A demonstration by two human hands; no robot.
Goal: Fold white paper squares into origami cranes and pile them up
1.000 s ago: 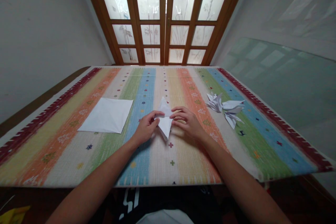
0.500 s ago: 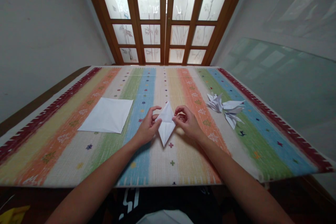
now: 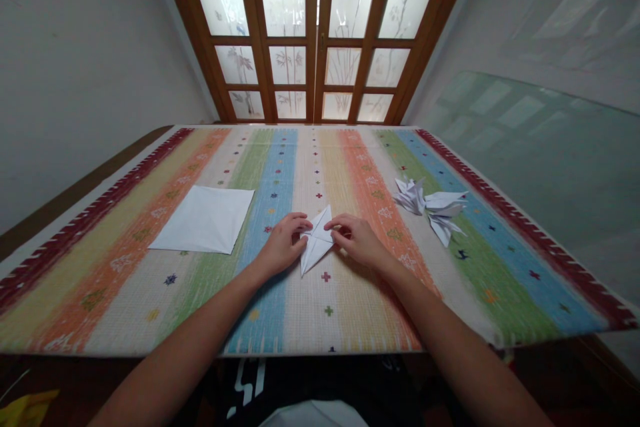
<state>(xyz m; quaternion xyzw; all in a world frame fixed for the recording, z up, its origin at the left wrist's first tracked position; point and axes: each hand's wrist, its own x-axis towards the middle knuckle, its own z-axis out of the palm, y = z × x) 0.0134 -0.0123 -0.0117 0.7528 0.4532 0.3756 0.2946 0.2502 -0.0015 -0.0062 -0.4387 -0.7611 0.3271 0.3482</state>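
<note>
A white paper piece folded into a narrow pointed kite [image 3: 317,243] lies tilted on the striped tablecloth [image 3: 125,293], its long point aimed down and to the left. My left hand [image 3: 281,245] presses in from the left, fingertips on the paper's left edge. From the right, my right hand [image 3: 356,240] pinches the upper right flap between fingers and thumb. Part of the paper's middle is hidden by my fingertips.
A creased square of white paper [image 3: 204,219] lies left of my hands. Several folded paper cranes [image 3: 430,208] sit in a heap to the right. A glass panel [image 3: 530,147] stands along the right side, and a wooden glazed door [image 3: 310,40] lies beyond the table.
The folded paper has gone from standing up in my fingers to lying lower and flatter on the cloth, now tilted. Both hands have moved down with it.
</note>
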